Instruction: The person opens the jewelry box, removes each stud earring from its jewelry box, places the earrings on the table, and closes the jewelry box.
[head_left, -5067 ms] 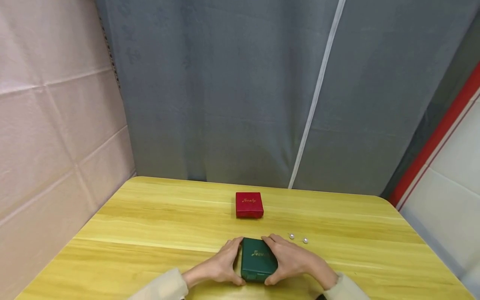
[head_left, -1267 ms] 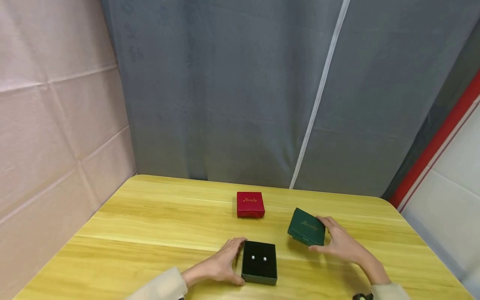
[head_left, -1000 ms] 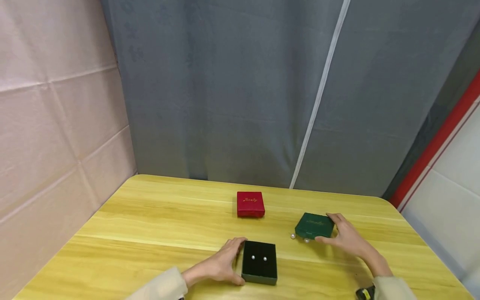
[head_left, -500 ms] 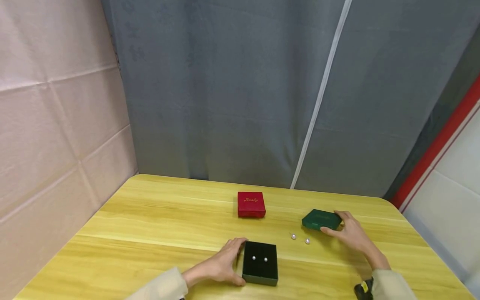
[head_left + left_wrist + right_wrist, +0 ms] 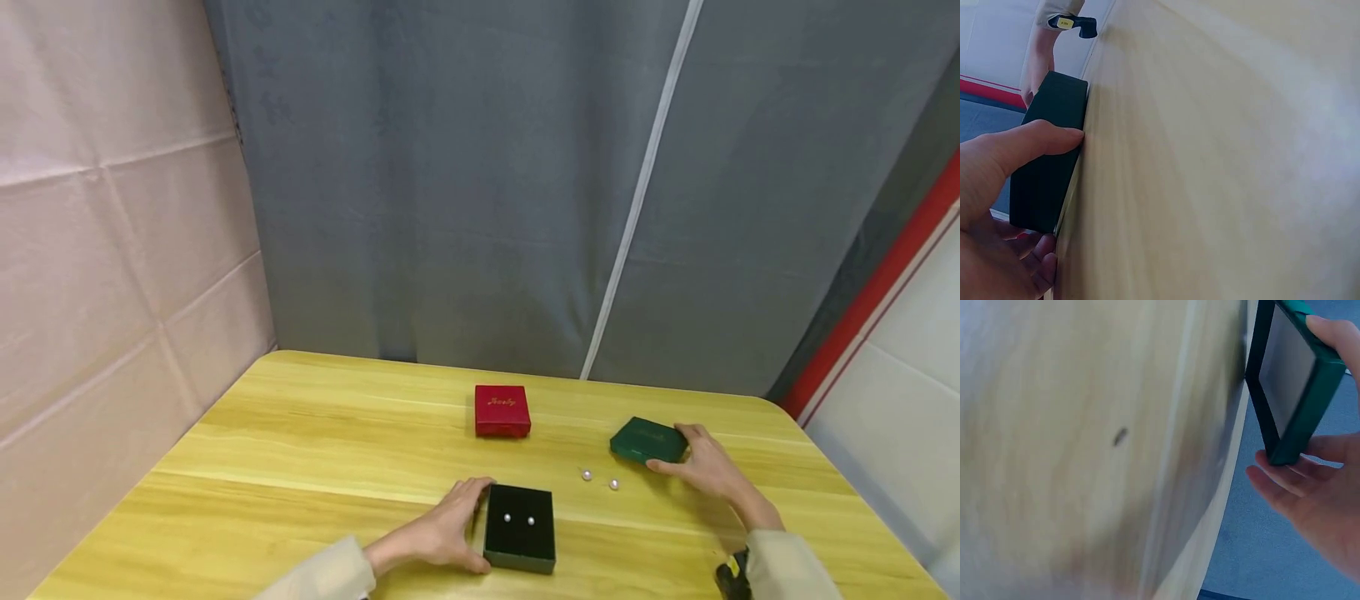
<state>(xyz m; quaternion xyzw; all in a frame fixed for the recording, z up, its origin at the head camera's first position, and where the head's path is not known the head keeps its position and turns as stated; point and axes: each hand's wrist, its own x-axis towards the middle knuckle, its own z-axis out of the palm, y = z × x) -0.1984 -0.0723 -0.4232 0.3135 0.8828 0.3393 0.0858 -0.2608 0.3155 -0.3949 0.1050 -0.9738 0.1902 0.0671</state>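
In the head view my left hand [image 5: 444, 527] grips the left side of a dark green jewelry box base [image 5: 520, 562] on the table. Two pearl earrings sit in its black insert [image 5: 519, 542]. The left wrist view shows the thumb [image 5: 1054, 139] against one wall of the base. To the right, my right hand [image 5: 708, 472] pinches the green box lid [image 5: 648, 440] between thumb and fingers. The lid is tilted, and its hollow pale underside [image 5: 1286, 372] shows in the right wrist view. Two loose pearl earrings, a left one [image 5: 587, 475] and a right one [image 5: 614, 484], lie between base and lid.
A closed red jewelry box [image 5: 502, 410] stands behind the green base on the wooden table [image 5: 315, 433]. A grey curtain [image 5: 450, 183] hangs beyond the far edge, with a pale cloth wall [image 5: 112, 250] at left.
The lid has come off the green base and moved right with my right hand, passing over the loose earrings and uncovering the pair inside. My left hand stays on the base.
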